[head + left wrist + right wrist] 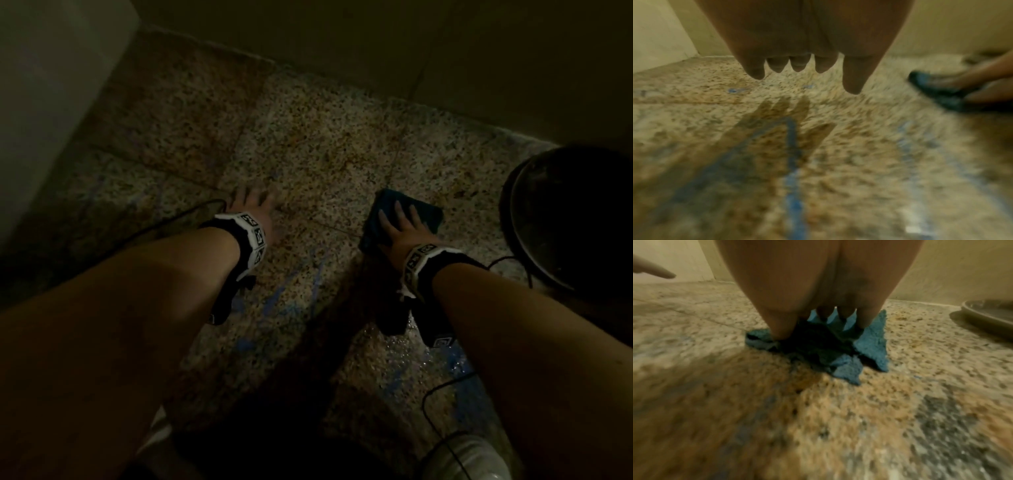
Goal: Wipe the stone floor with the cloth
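Right hand (402,228): flat, fingers straight and slightly spread, palm down on the cloth (428,212). Pressing, not grasping; nothing curled round the fabric. In the right wrist view the fingertips (869,318) and thumb sit on the cloth, with blue fabric showing between them.

Left hand (255,205): relaxed and spread, holding nothing. Left wrist view shows its fingers (754,68) clear of the floor (325,137), with their shadow on the stone below. Whether the heel of the hand touches the floor cannot be told.

Cloth: blue-teal, fluffy pile, folded or bunched into a rough pad with loose corners sticking out toward the wrist in the right wrist view. Dim light; much of it is in the hand's shadow.

Position: cloth lies on the floor directly under the right hand, its far edge sticking out past the fingertips. It is well apart from the left hand and near a dark round basin (575,219) at right.

Floor: speckled tan stone tiles with joints, blue streaks (291,294) between the forearms, a wet sheen (411,346) near the right wrist.
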A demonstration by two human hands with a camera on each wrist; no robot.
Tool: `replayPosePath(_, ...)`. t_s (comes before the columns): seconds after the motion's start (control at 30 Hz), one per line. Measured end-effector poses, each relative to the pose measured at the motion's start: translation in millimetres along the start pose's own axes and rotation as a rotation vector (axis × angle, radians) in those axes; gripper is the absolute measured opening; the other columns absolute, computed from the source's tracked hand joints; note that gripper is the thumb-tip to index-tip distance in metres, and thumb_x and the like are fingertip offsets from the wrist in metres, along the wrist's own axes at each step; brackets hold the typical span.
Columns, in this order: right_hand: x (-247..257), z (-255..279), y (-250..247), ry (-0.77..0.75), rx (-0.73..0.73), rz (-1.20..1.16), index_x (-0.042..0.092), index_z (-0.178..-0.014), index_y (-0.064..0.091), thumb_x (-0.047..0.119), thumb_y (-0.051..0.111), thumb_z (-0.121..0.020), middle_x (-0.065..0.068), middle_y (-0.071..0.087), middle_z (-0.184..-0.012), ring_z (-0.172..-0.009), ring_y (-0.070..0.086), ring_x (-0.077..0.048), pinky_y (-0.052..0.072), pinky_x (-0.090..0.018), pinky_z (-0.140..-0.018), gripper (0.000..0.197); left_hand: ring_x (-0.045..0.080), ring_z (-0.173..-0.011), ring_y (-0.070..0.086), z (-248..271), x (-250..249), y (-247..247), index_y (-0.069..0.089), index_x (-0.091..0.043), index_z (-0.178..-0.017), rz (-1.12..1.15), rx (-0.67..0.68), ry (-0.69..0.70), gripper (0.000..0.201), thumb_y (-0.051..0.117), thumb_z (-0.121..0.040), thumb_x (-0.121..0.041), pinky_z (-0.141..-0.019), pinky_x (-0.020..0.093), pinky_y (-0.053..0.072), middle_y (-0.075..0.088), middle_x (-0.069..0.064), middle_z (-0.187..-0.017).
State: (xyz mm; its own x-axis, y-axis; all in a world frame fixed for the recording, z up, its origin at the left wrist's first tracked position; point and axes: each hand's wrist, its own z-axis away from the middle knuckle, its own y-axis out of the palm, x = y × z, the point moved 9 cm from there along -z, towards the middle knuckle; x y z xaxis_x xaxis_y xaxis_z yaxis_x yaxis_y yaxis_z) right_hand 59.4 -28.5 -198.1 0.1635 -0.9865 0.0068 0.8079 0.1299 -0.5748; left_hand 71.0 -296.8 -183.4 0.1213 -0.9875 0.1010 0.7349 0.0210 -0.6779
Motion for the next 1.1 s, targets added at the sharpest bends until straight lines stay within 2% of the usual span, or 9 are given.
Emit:
replayPosePath(0.17, 14.0, 4.0, 16.9, -0.043, -0.030, 0.035, 0.033, -0.148, -0.019, 0.042, 0.024, -0.103, 0.001, -0.032, -0.153, -0.143, -0.024, -0.027, -0.004, -0.042, -0.118, 0.062, 0.034, -0.145, -0.005, -21.1, 10.9, -21.5, -0.008, -0.020, -0.152, -0.006, 0.002, -0.072, 0.078, 0.034, -0.097, -0.054, -0.116, 0.050, 0.015, -0.013, 0.008, -0.158)
replayPosePath(0.3, 21.7, 0.3, 23.4, -0.060, -0.056, -0.006, 0.034, -0.148, -0.019, 0.040, 0.022, -0.104, 0.002, -0.033, -0.152, -0.142, -0.026, -0.027, -0.006, -0.042, -0.118, 0.061, 0.035, -0.145, -0.003, -36.9, 14.5, -27.5, -0.006, -0.019, -0.152, -0.011, -0.049, -0.093, 0.091, 0.036, -0.089, -0.069, -0.116, 0.051, 0.011, -0.012, 0.008, -0.158)
replayPosePath(0.4, 25.9, -4.0, 18.4, -0.018, -0.043, -0.073, 0.037, -0.147, -0.018, 0.038, 0.026, -0.104, 0.004, -0.033, -0.153, -0.142, -0.025, -0.026, -0.003, -0.044, -0.118, 0.062, 0.035, -0.144, 0.000, -38.8, 29.0, -32.7, -0.005, -0.019, -0.152, -0.066, -0.085, -0.095, 0.103, 0.039, -0.080, -0.078, -0.116, 0.051, 0.010, -0.008, 0.008, -0.158)
replayPosePath(0.5, 32.0, -14.8, -6.1, 0.015, -0.034, -0.147, 0.037, -0.148, -0.017, 0.029, 0.032, -0.104, 0.005, -0.032, -0.153, -0.143, -0.025, -0.026, 0.000, -0.047, -0.117, 0.066, 0.036, -0.144, -0.002, -41.1, 41.9, -36.7, -0.012, -0.022, -0.151, -0.179, -0.086, -0.054, 0.110, 0.030, -0.073, -0.087, -0.115, 0.052, 0.009, -0.017, 0.007, -0.157)
replayPosePath(0.63, 41.8, -35.6, -45.0, 0.071, -0.059, -0.227, 0.036, -0.149, -0.014, 0.019, 0.041, -0.102, 0.005, -0.030, -0.154, -0.143, -0.022, -0.029, 0.002, -0.050, -0.117, 0.074, 0.032, -0.144, -0.012, -36.3, 36.6, -33.6, -0.019, -0.017, -0.148, -0.247, -0.015, 0.006, 0.100, 0.030, -0.084, -0.075, -0.116, 0.045, 0.007, -0.025, 0.006, -0.155)
replayPosePath(0.77, 46.5, -41.4, -59.1, 0.128, -0.077, -0.259, 0.036, -0.149, -0.014, 0.015, 0.040, -0.101, 0.005, -0.029, -0.155, -0.144, -0.021, -0.030, 0.004, -0.051, -0.116, 0.075, 0.038, -0.144, -0.003, -51.5, 41.0, -32.9, -0.019, -0.019, -0.149, -0.250, -0.014, 0.005, 0.107, 0.033, -0.078, -0.080, -0.113, 0.049, 0.018, -0.022, 0.011, -0.156)
replayPosePath(0.87, 53.0, -37.3, -52.9, 0.140, -0.083, -0.221, 0.033, -0.150, -0.016, 0.019, 0.035, -0.103, 0.002, -0.030, -0.154, -0.144, -0.022, -0.028, 0.002, -0.047, -0.118, 0.071, 0.041, -0.144, 0.000, -60.9, 46.1, -27.0, -0.021, -0.023, -0.148, -0.208, 0.002, 0.015, 0.112, 0.035, -0.073, -0.083, -0.110, 0.053, 0.025, -0.023, 0.010, -0.156)
replayPosePath(1.03, 87.2, -20.4, -20.3, 0.129, -0.029, -0.189, 0.033, -0.148, -0.020, 0.006, 0.044, -0.097, 0.002, -0.034, -0.152, -0.143, -0.024, -0.027, 0.004, -0.045, -0.117, 0.086, 0.040, -0.144, -0.004, -58.5, 43.6, -27.9, -0.020, -0.022, -0.149, -0.198, -0.024, 0.073, 0.107, 0.034, -0.077, -0.081, -0.111, 0.051, 0.026, -0.024, 0.009, -0.155)
replayPosePath(1.1, 101.5, -12.1, -11.8, 0.128, -0.003, -0.210, 0.034, -0.148, -0.019, 0.004, 0.047, -0.095, 0.003, -0.035, -0.152, -0.142, -0.025, -0.027, 0.006, -0.047, -0.116, 0.090, 0.039, -0.144, -0.003, -59.1, 48.2, -27.3, -0.020, -0.025, -0.149, -0.160, -0.039, 0.099, 0.108, 0.033, -0.075, -0.083, -0.112, 0.050, 0.027, -0.025, 0.007, -0.155)
